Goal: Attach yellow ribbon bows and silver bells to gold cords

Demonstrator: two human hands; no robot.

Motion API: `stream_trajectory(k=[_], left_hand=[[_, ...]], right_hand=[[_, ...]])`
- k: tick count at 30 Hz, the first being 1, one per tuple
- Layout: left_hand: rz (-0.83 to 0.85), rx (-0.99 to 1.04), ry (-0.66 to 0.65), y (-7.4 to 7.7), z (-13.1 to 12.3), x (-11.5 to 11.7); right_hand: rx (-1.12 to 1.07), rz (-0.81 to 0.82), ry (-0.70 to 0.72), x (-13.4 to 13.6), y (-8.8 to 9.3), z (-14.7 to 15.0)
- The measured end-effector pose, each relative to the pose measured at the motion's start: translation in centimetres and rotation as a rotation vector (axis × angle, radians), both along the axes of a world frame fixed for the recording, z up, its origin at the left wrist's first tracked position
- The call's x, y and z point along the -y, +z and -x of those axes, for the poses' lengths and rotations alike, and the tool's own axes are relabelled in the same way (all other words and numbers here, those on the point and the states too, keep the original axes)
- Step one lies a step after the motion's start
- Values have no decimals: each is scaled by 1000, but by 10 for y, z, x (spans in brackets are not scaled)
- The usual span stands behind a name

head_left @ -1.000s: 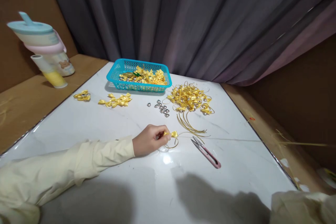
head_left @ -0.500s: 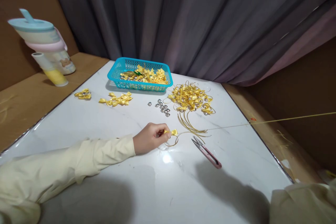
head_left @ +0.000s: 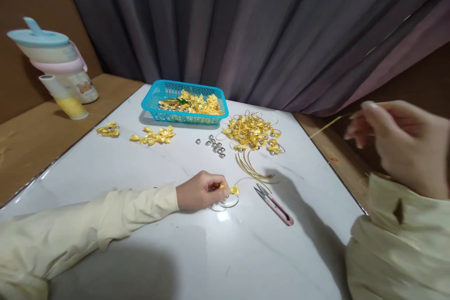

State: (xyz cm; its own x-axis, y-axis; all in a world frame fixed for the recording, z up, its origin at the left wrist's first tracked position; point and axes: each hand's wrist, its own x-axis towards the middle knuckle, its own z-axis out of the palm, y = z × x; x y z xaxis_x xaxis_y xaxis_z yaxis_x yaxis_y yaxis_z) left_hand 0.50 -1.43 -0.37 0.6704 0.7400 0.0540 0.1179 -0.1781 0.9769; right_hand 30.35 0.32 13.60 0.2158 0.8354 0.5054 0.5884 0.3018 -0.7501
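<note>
My left hand (head_left: 203,191) rests low over the white table, closed in a pinch on a small yellow ribbon bow (head_left: 234,190). A looped gold cord (head_left: 230,205) curls out beside its fingertips. Up at the right, my right hand (head_left: 404,143), smeared by motion, pinches a thin yellow thread (head_left: 326,126) that slants down to the left. Where the thread's far end runs is too faint to follow. Pink-handled thread snips (head_left: 276,206) lie right of the bow, and several cut gold cords (head_left: 252,168) lie just behind them.
A blue basket (head_left: 146,104) of bows stands at the back. In front are loose bows (head_left: 156,136), silver beads (head_left: 215,146) and a heap of corded bows (head_left: 251,129). Another corded bow (head_left: 108,129) lies left. A tumbler (head_left: 52,61) and thread spool (head_left: 66,98) stand on the left ledge.
My right hand has come into view from the right, holding the thread. The thread, earlier stretched taut across the table's right side, now slants upward to that hand. My left hand keeps the bow.
</note>
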Motion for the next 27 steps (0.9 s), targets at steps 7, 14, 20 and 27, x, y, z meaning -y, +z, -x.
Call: stream_trajectory(k=[7, 14, 20, 27], left_hand=[[39, -43, -122, 1, 0, 0], [37, -69, -165, 1, 1, -1], [80, -60, -176, 2, 2, -1], [105, -49, -157, 3, 1, -1]], right_hand=[[-666, 449, 145, -47, -28, 20], [-915, 675, 295, -57, -44, 28], [-847, 765, 379, -52, -51, 38], [-490, 860, 555, -34, -63, 59]])
